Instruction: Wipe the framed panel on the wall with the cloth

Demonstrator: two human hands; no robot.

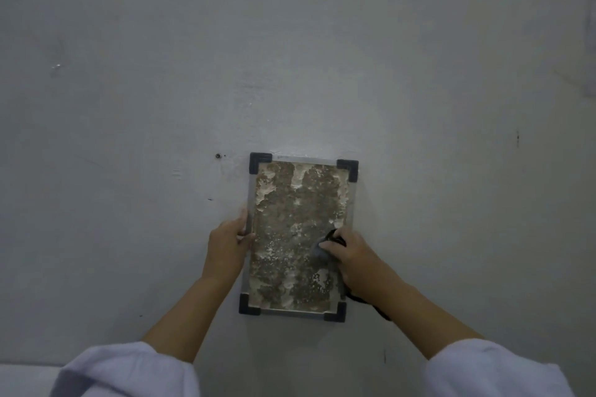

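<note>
Grey-painted wall (161, 90) is filling the view, and the framed panel (298, 235) is hanging on it low and centre, a metal frame with black corner caps around a mottled brown-and-white surface. My left hand (227, 243) is gripping the frame's left edge about midway up, thumb lying on the front, fingers wrapping behind. My right hand (350, 256) is closing around a dark cloth (322, 251), bunching it and pressing it against the panel's right side, lower half. A dark cord (371, 304) is trailing under my right wrist. Pale sleeves (135, 371) are showing at the bottom corners.
</note>
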